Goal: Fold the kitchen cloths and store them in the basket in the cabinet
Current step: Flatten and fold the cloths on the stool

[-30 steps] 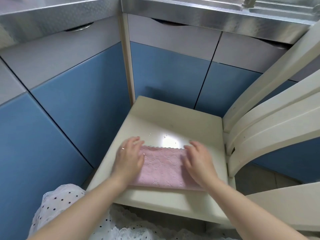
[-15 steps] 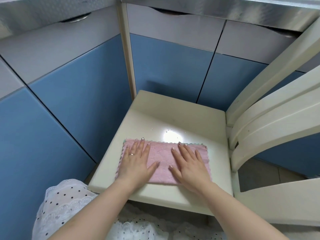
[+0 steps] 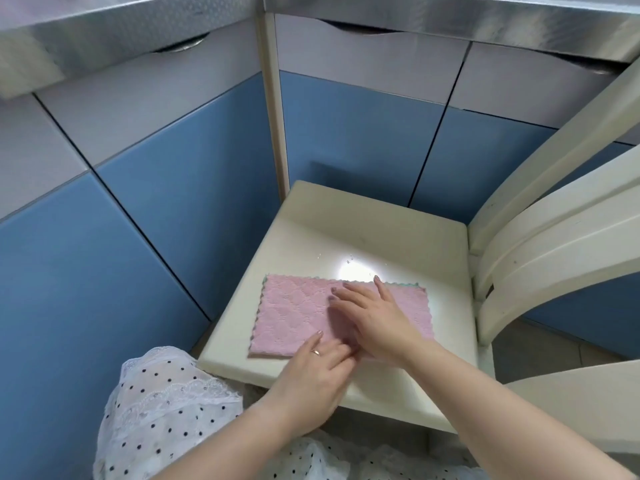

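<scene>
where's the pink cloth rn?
Head view, lower centre: the pink cloth lies flat on the cream chair seat, near its front edge, under the right hand and left hand.

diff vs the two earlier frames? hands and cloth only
The left hand slid off the cloth's left half to its near edge, fingers curling there as if to pinch it. The right hand moved left toward the middle and lies flat on top. The pink cloth got smoothed wider over the last second, its left half now uncovered. It stays flat on the chair seat; the cabinet doors stay closed.

Head view — close, looking steeply down at chair seat (image 3: 381,237).
</scene>
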`<state>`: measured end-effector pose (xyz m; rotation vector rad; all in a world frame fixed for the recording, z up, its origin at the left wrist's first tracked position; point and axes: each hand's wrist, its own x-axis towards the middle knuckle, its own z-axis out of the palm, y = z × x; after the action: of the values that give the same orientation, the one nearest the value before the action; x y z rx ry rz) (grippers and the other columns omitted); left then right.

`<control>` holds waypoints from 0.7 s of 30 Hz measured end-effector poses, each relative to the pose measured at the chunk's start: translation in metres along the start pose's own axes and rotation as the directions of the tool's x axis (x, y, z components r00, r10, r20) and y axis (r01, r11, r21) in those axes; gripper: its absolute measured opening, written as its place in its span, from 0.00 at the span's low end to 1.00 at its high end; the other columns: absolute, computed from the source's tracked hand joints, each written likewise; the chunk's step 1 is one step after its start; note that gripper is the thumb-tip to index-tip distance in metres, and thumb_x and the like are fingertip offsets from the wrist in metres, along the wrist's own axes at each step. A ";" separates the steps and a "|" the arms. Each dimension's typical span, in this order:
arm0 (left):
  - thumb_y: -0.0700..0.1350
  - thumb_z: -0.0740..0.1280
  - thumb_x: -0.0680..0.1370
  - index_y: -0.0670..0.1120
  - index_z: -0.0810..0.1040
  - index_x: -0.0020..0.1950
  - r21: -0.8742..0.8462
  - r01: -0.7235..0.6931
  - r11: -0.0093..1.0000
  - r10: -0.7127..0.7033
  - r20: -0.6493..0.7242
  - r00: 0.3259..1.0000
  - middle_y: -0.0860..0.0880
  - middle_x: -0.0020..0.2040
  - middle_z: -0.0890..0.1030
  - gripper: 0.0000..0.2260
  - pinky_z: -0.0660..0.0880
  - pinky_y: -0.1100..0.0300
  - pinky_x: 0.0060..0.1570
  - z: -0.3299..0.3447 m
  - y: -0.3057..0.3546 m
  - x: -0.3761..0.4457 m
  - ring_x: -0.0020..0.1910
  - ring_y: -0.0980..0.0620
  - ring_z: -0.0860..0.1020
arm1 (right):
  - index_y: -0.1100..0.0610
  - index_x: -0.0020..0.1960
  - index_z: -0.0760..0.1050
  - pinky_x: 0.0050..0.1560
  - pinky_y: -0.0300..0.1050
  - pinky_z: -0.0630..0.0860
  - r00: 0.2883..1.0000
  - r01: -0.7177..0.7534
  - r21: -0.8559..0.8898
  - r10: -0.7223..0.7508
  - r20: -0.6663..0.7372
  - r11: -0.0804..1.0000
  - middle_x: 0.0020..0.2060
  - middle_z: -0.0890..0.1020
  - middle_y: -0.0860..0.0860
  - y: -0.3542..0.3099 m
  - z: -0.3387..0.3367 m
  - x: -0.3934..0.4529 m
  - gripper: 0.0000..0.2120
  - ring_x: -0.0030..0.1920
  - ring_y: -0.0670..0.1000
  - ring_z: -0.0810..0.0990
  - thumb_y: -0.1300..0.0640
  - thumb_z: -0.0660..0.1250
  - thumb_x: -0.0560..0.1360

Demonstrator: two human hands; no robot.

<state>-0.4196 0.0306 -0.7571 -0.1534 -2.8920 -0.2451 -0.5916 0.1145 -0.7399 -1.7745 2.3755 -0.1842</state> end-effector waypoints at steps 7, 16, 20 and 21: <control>0.44 0.74 0.68 0.47 0.80 0.59 0.174 0.083 0.981 -0.079 -0.027 0.996 0.52 0.57 0.82 0.20 0.73 0.41 0.59 -0.014 -0.025 -0.013 0.59 0.54 0.79 | 0.45 0.72 0.62 0.72 0.61 0.46 0.989 -0.136 -0.092 0.140 0.037 0.986 0.72 0.64 0.45 0.008 -0.003 0.007 0.21 0.71 0.51 0.62 0.57 0.49 0.80; 0.43 0.66 0.72 0.49 0.80 0.60 0.280 -0.021 0.960 0.012 0.033 0.999 0.53 0.59 0.81 0.16 0.71 0.41 0.60 -0.021 -0.073 -0.021 0.60 0.51 0.78 | 0.51 0.53 0.82 0.55 0.50 0.76 0.973 -0.053 -0.184 0.009 -0.229 0.982 0.46 0.82 0.48 0.010 0.002 -0.051 0.20 0.41 0.53 0.80 0.62 0.76 0.62; 0.49 0.63 0.77 0.48 0.75 0.66 0.246 -0.159 0.956 0.124 0.154 0.980 0.50 0.66 0.75 0.18 0.66 0.42 0.66 -0.023 -0.077 -0.025 0.67 0.49 0.72 | 0.51 0.60 0.78 0.62 0.58 0.72 0.979 0.025 -0.176 -0.060 -0.196 0.984 0.57 0.80 0.50 0.011 0.011 -0.079 0.22 0.57 0.54 0.79 0.57 0.73 0.66; 0.52 0.58 0.78 0.48 0.72 0.69 0.221 -0.187 0.957 0.144 0.196 0.970 0.49 0.69 0.72 0.20 0.63 0.41 0.68 -0.023 -0.077 -0.027 0.70 0.49 0.69 | 0.50 0.65 0.74 0.66 0.60 0.68 0.988 0.052 -0.182 -0.077 -0.136 0.982 0.63 0.77 0.50 0.012 0.013 -0.087 0.23 0.64 0.53 0.75 0.54 0.68 0.70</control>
<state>-0.3982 -0.0514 -0.7532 -0.3916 -3.0309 0.1541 -0.5756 0.2014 -0.7495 -1.9825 2.5053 -0.1134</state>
